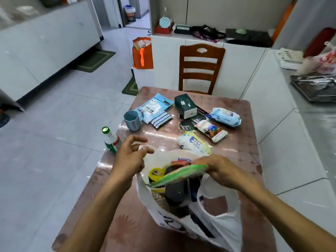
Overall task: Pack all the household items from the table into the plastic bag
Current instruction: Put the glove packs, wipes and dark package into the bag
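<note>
Left grip [130,157] pinches bag [223,226] rim; right grip [218,168] grasps green packet [179,176] over mouth

Home dining room: wooden chair [201,68], tiled floor [63,124]

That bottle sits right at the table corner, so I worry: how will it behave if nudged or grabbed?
The green-capped bottle stands upright, tall and narrow, so it probably tips easily. At the table edge, it could fall off. Its smooth plastic may be slippery.
</note>
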### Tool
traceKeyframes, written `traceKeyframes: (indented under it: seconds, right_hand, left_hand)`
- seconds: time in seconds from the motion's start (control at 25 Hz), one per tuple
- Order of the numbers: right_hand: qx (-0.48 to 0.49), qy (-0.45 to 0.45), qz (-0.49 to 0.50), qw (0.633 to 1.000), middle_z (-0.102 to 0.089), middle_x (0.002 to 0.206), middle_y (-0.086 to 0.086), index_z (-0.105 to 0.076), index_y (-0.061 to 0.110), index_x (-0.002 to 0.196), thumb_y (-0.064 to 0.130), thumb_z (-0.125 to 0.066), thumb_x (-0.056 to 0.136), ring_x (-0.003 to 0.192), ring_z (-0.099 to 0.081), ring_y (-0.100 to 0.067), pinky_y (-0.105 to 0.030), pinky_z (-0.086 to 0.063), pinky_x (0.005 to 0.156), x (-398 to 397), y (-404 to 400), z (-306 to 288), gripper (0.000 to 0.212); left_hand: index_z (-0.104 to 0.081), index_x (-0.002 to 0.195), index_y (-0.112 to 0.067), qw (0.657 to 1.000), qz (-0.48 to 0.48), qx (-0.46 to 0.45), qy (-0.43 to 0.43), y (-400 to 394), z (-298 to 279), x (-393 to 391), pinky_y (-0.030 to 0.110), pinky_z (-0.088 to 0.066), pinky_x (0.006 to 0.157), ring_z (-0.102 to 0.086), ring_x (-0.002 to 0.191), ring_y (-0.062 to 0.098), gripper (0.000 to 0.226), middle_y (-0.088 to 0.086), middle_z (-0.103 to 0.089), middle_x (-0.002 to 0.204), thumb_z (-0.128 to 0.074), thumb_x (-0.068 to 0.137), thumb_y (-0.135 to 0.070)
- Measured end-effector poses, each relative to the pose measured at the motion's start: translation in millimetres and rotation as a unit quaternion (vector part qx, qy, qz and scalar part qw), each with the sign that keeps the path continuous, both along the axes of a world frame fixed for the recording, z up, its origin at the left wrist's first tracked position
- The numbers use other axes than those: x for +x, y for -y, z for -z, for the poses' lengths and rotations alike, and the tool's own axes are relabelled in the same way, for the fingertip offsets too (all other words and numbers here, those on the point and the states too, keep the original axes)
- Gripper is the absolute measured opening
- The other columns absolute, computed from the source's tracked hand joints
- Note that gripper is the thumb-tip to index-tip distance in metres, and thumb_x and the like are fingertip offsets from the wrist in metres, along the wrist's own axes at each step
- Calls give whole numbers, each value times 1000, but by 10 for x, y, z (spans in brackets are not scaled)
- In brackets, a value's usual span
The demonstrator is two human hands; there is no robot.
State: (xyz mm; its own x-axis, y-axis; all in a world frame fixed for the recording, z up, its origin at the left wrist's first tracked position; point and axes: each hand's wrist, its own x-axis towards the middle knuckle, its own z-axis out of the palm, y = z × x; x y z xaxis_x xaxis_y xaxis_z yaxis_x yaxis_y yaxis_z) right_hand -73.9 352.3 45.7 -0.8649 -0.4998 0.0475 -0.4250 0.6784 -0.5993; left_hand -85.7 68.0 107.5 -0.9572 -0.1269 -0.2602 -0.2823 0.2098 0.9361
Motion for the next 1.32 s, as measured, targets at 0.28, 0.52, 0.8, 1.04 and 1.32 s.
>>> traceKeyframes:
  seconds: [0.28, 0.52, 0.8, 1.04, 1.32]
  right_hand:
    - [393, -32, 119, 911, -56, 131, -10, -45, 17, 133, 12, -42, 93, 114, -52, -35, -43, -43, 89, 27, 691, 411, 40]
    - [240, 168, 113, 949, -13, 162, 6, -3, 37, 153, 72, -65, 65, 138, -37, -26, -40, -40, 105, 362, -69, 132, 113]
    - [432, 231, 45, 871, -64, 120, -6, -25, 39, 143, 50, -73, 70, 95, -61, -24, -31, -47, 70, 676, -509, -117, 89]
    - [-264, 355, 214, 871, -62, 63, -1, -59, 21, 55, -4, -52, 62, 65, -58, -10, -21, -48, 59, 711, -623, -329, 27]
    - [-583, 395, 177, 688, -38, 37, -6, -41, 9, 69, -7, -27, 56, 43, -37, -20, -24, -39, 45, 599, -471, -462, 25]
  left_hand:
    - [-59, 94, -10, 991, 120, 44, -31, -3, -77, 96, 19, -39, 37, -56, 44, 16, 18, 8, -77, 87, -56, 90, 7]
    - [-65, 103, -16, 994, 85, -66, 3, 148, -108, 65, 38, -58, 64, -68, 79, 21, 19, 5, -72, 96, -71, 86, -11]
    - [-46, 131, -35, 801, 471, -329, -168, -949, 225, 424, 37, -48, 93, -53, 117, 14, 60, -7, -55, 133, -63, 77, -53]
    - [4, 152, -43, 639, 560, -522, -73, -946, 1131, 264, 64, -10, 115, 2, 149, 32, 95, -4, 6, 164, -64, 86, -44]
    - [-21, 147, -52, 614, 618, -488, 39, -1096, 900, 224, 68, 4, 112, 13, 148, 37, 76, -3, 10, 164, -32, 79, -84]
